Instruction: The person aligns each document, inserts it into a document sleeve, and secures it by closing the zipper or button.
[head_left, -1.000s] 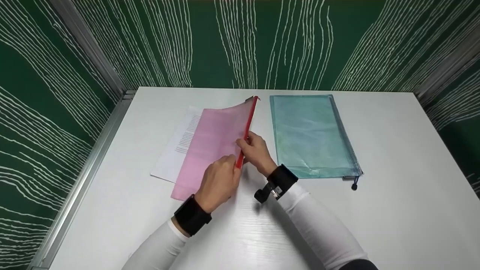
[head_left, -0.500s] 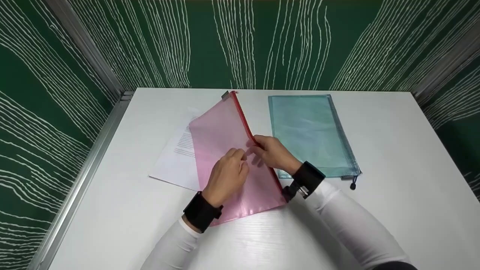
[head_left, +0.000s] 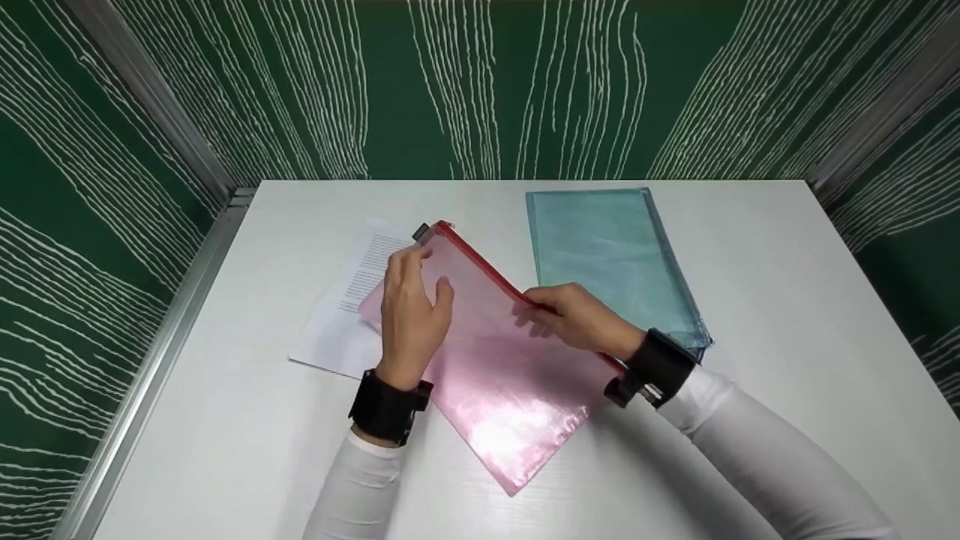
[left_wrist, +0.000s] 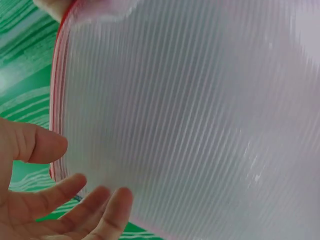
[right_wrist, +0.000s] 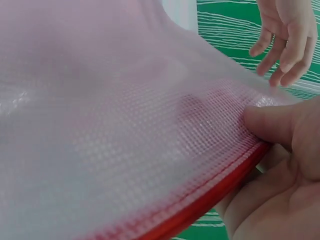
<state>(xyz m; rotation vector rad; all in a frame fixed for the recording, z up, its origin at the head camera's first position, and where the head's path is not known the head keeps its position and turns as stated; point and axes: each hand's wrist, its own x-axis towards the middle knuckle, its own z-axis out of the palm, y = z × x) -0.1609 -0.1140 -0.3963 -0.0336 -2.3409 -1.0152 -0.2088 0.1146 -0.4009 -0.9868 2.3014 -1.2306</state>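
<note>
White bench (head_left: 187, 450), green wall (head_left: 405, 90) behind. Right hand (head_left: 585, 319) has the pink pouch (head_left: 502, 375) pinched by its red zip (head_left: 487, 266), over bench and paper (head_left: 334, 330); left hand (head_left: 411, 319) is near the far corner (head_left: 433, 229), grip kinda spread.

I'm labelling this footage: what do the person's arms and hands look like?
The left hand and right hand wear no gloves. The left wristband and right wristband are broad and black; a small dark attachment juts from the right one. The left sleeve and right sleeve are white.
</note>
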